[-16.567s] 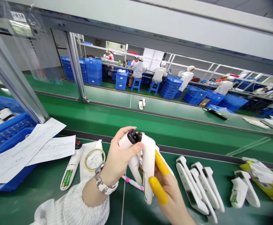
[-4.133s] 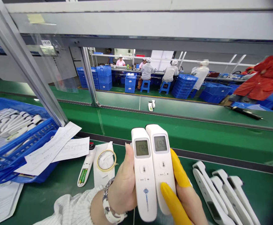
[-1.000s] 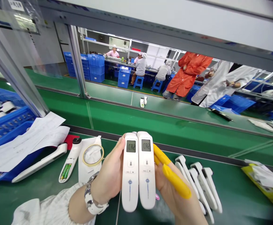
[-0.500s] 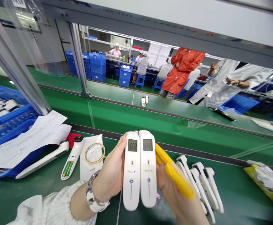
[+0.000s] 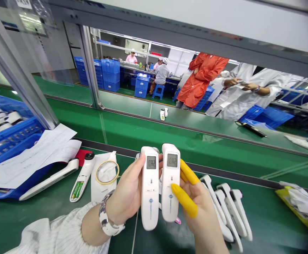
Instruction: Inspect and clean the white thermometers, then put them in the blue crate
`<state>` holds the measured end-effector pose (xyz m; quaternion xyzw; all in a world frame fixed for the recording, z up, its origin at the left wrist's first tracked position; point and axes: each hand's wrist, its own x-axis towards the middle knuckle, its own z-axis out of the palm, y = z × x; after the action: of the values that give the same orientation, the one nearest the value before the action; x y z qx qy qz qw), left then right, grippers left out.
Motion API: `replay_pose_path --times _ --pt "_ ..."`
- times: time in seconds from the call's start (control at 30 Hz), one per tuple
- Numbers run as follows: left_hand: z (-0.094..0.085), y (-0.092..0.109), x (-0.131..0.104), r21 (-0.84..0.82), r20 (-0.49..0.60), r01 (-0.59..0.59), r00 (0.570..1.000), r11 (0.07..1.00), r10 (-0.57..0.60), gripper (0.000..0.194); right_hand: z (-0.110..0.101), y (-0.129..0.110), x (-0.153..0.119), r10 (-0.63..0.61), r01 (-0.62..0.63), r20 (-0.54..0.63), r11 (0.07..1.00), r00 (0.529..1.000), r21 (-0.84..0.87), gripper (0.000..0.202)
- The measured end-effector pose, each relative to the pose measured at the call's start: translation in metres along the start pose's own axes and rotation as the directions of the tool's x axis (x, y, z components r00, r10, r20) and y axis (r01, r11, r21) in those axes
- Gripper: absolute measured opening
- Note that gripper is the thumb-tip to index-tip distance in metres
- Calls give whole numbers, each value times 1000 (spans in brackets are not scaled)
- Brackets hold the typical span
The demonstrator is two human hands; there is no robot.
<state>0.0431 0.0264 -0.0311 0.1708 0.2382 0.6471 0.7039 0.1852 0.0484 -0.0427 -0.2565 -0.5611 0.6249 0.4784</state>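
Note:
My left hand (image 5: 126,195) is closed around a white infrared thermometer (image 5: 150,197), its thumb along the upper left side. A second white infrared thermometer (image 5: 171,201) is in my right hand (image 5: 193,201), whose thumb and a finger wear yellow finger cots; the thumb presses over the buttons below the screen. Both thermometers stand upright side by side with a narrow gap, screens facing me and showing what looks like "CA2". Behind the left one, part of another pale object shows, mostly hidden. A pink item (image 5: 178,221) lies on the green bench below.
Several white thermometers (image 5: 232,211) lie at right, near a yellow packet (image 5: 299,208). At left are a thermometer with exposed green batteries (image 5: 82,178), a tape roll (image 5: 107,173), papers (image 5: 42,158) and a blue crate (image 5: 11,137). Co-workers are beyond the metal frame (image 5: 90,67).
The two thermometers have parted slightly; the right one has moved right and up. My right thumb has come round onto its front. In the background, the people in red and white coats have shifted.

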Motion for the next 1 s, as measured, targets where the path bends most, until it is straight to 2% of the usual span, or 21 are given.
replay_pose_path --times 0.13,0.2,0.27,0.4,0.5,0.6,0.73,0.8,0.9,1.0 --pt "1 0 0 13 12 -36 999 999 36 40 0 9 -3 -92 67 -102 973 991 -220 52" --pt "-2 -2 1 38 0 -75 997 996 75 39 -2 16 -5 -156 111 -101 929 983 -354 55" --pt "-4 -3 3 60 -12 -97 995 993 98 39 -4 21 -6 -240 172 -75 851 968 -497 56" --pt "-7 -4 5 80 18 -143 990 986 142 40 -5 26 -8 -418 309 27 626 908 -716 56" --pt "-6 -3 5 94 16 -188 982 978 188 34 -3 25 -10 -438 375 136 523 889 -765 57" --pt "-6 -2 4 107 -28 -224 973 969 228 26 -3 24 -11 -410 392 190 491 892 -778 53" --pt "-6 -1 1 97 -45 -227 972 969 232 22 -6 26 -8 -391 419 228 521 892 -744 47" --pt "-7 -1 1 88 -33 -218 975 972 221 23 -7 28 -6 -366 406 213 605 906 -685 47" --pt "-7 -1 0 75 -21 -203 979 976 205 28 -6 30 -3 -271 316 166 752 948 -579 43" --pt "-7 -1 -2 78 -8 -191 981 979 192 31 -5 28 -2 -190 240 149 826 970 -510 42"
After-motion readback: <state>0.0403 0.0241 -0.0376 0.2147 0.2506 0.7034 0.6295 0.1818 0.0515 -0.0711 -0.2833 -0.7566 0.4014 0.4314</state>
